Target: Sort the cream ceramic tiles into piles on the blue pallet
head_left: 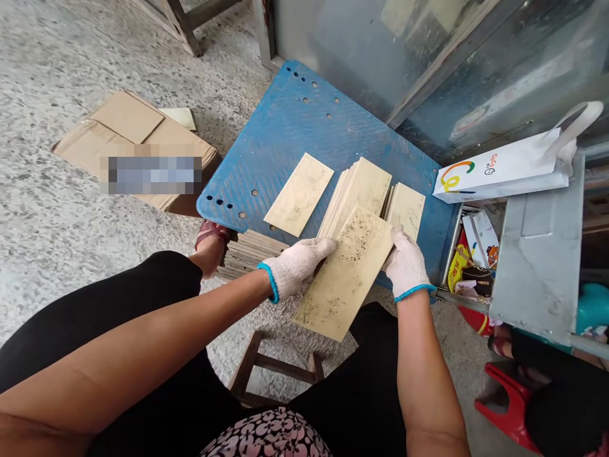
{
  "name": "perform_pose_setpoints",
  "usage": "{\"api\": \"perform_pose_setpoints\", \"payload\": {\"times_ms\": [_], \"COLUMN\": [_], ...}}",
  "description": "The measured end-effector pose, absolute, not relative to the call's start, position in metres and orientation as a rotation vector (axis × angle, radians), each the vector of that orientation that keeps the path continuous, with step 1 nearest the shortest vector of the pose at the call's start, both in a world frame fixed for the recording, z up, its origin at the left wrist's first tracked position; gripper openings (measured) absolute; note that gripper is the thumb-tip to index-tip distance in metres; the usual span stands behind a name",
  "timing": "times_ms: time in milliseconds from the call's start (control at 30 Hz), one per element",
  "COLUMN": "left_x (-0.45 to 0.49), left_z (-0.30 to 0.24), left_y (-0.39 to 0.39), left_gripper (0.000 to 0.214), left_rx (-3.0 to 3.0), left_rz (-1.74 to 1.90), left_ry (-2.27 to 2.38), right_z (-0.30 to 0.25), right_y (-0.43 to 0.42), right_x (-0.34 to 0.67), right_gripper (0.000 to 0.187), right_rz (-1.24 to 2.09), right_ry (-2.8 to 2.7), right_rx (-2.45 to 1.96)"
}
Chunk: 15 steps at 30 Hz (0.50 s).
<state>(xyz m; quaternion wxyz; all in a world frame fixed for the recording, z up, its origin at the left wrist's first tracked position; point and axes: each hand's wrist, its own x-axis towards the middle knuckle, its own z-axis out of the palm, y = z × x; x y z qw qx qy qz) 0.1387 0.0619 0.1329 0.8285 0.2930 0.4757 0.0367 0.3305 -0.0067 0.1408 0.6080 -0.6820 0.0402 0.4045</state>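
Observation:
A thin cream rectangular sheet (347, 273) with dark specks is held tilted between both hands above the near edge of a blue plastic board. My left hand (297, 263), in a white knitted glove with a blue cuff, grips its left edge with the thumb on top. On the opposite edge my right hand (406, 260), gloved alike, is closed round the side, its fingers partly hidden underneath. Just beyond lies a tall stack of similar sheets (361, 184). Right of it stands a smaller stack (409, 206), and to the left a single sheet (299, 193) lies flat.
The blue board (252, 152) has holes near its corners. Under its near edge is a pile of greyish slats (252, 251). A cardboard box (128, 133) sits on the floor at left. At right are a white paper bag (504, 165), an open drawer of clutter and a red stool (504, 406).

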Motion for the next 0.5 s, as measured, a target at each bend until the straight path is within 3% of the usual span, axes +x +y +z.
{"api": "perform_pose_setpoints", "payload": {"times_ms": [200,367,500], "left_x": [0.134,0.123,0.116], "left_z": [0.124,0.116,0.108], "left_y": [0.051,0.049,0.059], "left_gripper": [0.032,0.026,0.034], "left_rx": [0.545,0.693,0.869], "left_rz": [0.112,0.130,0.103], "left_ry": [0.941,1.173,1.401], "right_z": [0.138,0.135,0.139], "right_y": [-0.005,0.002,0.014], "right_x": [0.326,0.309,0.296], "right_gripper": [0.030,0.038,0.037], "right_rz": [0.930,1.019,1.060], "right_ry": [0.070,-0.076,-0.092], "right_rx": [-1.621,-1.611,-1.601]}}
